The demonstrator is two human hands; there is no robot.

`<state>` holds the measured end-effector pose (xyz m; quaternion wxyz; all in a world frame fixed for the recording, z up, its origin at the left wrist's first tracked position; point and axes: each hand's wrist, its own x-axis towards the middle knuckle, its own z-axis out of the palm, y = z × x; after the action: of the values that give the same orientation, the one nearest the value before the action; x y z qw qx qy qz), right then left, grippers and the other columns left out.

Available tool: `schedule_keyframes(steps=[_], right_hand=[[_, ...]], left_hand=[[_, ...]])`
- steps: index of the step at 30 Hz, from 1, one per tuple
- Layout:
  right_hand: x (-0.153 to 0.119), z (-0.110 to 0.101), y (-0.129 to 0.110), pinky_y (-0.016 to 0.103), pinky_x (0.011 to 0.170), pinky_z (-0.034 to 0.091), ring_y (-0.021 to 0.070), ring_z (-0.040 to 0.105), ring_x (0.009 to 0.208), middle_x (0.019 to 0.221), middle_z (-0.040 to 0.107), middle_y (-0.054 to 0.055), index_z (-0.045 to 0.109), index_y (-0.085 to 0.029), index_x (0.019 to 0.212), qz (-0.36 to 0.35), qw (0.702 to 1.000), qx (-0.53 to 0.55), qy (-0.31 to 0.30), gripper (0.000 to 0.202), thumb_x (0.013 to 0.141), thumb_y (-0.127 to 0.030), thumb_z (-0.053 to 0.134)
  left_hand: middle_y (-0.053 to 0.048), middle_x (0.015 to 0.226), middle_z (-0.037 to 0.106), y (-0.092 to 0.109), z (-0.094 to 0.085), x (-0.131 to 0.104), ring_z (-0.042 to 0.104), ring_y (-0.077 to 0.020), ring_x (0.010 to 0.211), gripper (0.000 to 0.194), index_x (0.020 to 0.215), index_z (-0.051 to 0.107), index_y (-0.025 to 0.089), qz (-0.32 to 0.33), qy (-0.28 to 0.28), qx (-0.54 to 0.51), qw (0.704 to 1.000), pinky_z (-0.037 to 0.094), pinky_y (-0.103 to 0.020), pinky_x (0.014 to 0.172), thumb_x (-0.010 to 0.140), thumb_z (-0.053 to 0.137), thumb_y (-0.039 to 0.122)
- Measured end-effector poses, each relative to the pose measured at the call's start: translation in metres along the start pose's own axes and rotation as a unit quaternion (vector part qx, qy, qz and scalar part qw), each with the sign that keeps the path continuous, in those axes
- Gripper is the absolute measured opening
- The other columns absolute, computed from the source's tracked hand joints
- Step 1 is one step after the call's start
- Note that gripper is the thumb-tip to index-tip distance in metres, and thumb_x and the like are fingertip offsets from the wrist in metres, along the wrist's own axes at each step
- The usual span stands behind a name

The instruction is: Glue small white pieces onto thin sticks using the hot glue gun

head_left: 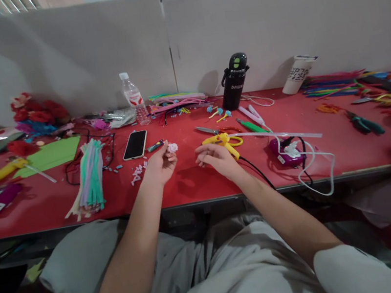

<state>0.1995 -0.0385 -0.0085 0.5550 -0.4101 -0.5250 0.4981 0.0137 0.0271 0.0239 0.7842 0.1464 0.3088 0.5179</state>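
Nearest the camera is my own grey shirt (253,276), with my forearms stretched past it over the red table (191,191). My left hand (163,165) pinches a small pale pink fluffy piece (172,147) between thumb and fingers. I judge it almost weightless, soft and easily crushed, unlikely to slip; best held lightly low on its side, leaving the ruffled part free. It sits right at my left fingertips, jutting toward my other hand, above the tabletop. My right hand (216,158) is half-curled, loose, with nothing visible in it, well apart from the piece. The yellow glue gun (219,138) lies just beyond that hand; I can't tell whether they touch. Pink scraps (139,173) lie left of my left hand.
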Motion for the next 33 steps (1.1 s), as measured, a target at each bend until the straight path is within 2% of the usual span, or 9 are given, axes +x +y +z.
schedule_keyframes(steps=[3, 7, 13, 18, 22, 26, 28, 31, 33], right_hand=[[0.0, -0.001, 0.002, 0.031, 0.068, 0.055, 0.0152, 0.067, 0.07, 0.076, 0.07, 0.002, 0.064, -0.019, 0.097, 0.004, 1.0, 0.001, -0.009, 0.029, 0.074, -0.035, 0.07], [0.0, 0.0, 0.001, 0.03, 0.068, 0.055, 0.0145, 0.066, 0.069, 0.076, 0.07, 0.002, 0.064, -0.019, 0.096, 0.005, 1.0, -0.001, -0.009, 0.028, 0.073, -0.033, 0.07], [-0.001, 0.001, -0.002, 0.029, 0.066, 0.054, 0.0139, 0.065, 0.066, 0.074, 0.07, 0.002, 0.064, -0.019, 0.093, 0.001, 1.0, -0.013, -0.011, 0.025, 0.072, -0.031, 0.068], [-0.001, 0.001, -0.001, 0.03, 0.067, 0.054, 0.014, 0.064, 0.067, 0.075, 0.069, 0.002, 0.063, -0.019, 0.093, 0.0, 0.999, -0.03, -0.014, 0.025, 0.072, -0.032, 0.067], [-0.002, 0.001, -0.001, 0.03, 0.069, 0.054, 0.0136, 0.064, 0.066, 0.075, 0.068, 0.001, 0.063, -0.019, 0.09, 0.001, 0.999, -0.037, -0.02, 0.021, 0.072, -0.031, 0.067], [-0.002, 0.002, 0.003, 0.03, 0.068, 0.053, 0.0144, 0.063, 0.067, 0.076, 0.067, 0.001, 0.063, -0.019, 0.09, -0.005, 0.999, -0.048, -0.019, 0.02, 0.074, -0.03, 0.066], [-0.001, 0.002, 0.005, 0.031, 0.068, 0.053, 0.0149, 0.063, 0.067, 0.075, 0.065, 0.001, 0.063, -0.019, 0.091, -0.02, 0.997, -0.073, -0.017, 0.019, 0.076, -0.03, 0.065], [-0.004, 0.001, 0.004, 0.03, 0.067, 0.05, 0.0154, 0.062, 0.067, 0.075, 0.065, 0.001, 0.064, -0.019, 0.091, -0.048, 0.988, -0.144, -0.021, 0.017, 0.08, -0.032, 0.061], [-0.011, -0.004, -0.002, 0.029, 0.064, 0.047, 0.0156, 0.06, 0.066, 0.075, 0.066, 0.002, 0.064, -0.02, 0.087, -0.065, 0.975, -0.211, -0.021, 0.016, 0.083, -0.034, 0.059]], left_hand=[[0.004, 0.054, 0.043, -0.001, -0.001, 0.001, 0.039, -0.003, 0.041, 0.028, 0.069, 0.05, 0.014, 0.001, -0.002, 0.021, 1.0, 0.032, -0.015, 0.039, 0.097, 0.051, 0.015], [0.006, 0.051, 0.039, -0.001, 0.0, 0.001, 0.035, -0.0035, 0.038, 0.033, 0.064, 0.044, 0.016, 0.001, 0.012, 0.046, 0.999, 0.029, -0.017, 0.038, 0.092, 0.06, 0.018], [0.007, 0.048, 0.036, -0.003, 0.001, 0.0, 0.03, -0.0024, 0.037, 0.037, 0.061, 0.042, 0.017, 0.043, 0.01, 0.095, 0.995, 0.025, -0.018, 0.037, 0.085, 0.069, 0.021], [0.007, 0.05, 0.037, -0.003, 0.003, -0.004, 0.031, -0.0024, 0.04, 0.034, 0.062, 0.047, 0.016, 0.064, -0.049, 0.12, 0.989, 0.027, -0.017, 0.04, 0.083, 0.072, 0.023], [0.005, 0.052, 0.039, 0.0, 0.004, -0.01, 0.034, -0.0036, 0.043, 0.025, 0.066, 0.057, 0.013, 0.113, -0.096, 0.19, 0.971, 0.026, -0.018, 0.041, 0.079, 0.075, 0.026], [0.004, 0.05, 0.04, 0.004, 0.003, -0.014, 0.036, -0.0057, 0.044, 0.019, 0.07, 0.067, 0.012, 0.176, -0.082, 0.306, 0.932, 0.026, -0.02, 0.042, 0.077, 0.073, 0.029], [0.003, 0.049, 0.043, 0.005, 0.002, -0.015, 0.036, -0.007, 0.045, 0.017, 0.072, 0.072, 0.014, 0.224, -0.061, 0.391, 0.891, 0.027, -0.021, 0.044, 0.077, 0.073, 0.03], [0.0, 0.056, 0.056, 0.008, -0.002, -0.015, 0.044, -0.0099, 0.051, 0.016, 0.074, 0.077, 0.017, 0.294, -0.023, 0.502, 0.813, 0.032, -0.023, 0.047, 0.075, 0.074, 0.033], [-0.002, 0.062, 0.064, 0.01, -0.004, -0.015, 0.049, -0.0119, 0.055, 0.017, 0.074, 0.078, 0.019, 0.318, -0.015, 0.534, 0.783, 0.036, -0.024, 0.051, 0.075, 0.075, 0.035]])
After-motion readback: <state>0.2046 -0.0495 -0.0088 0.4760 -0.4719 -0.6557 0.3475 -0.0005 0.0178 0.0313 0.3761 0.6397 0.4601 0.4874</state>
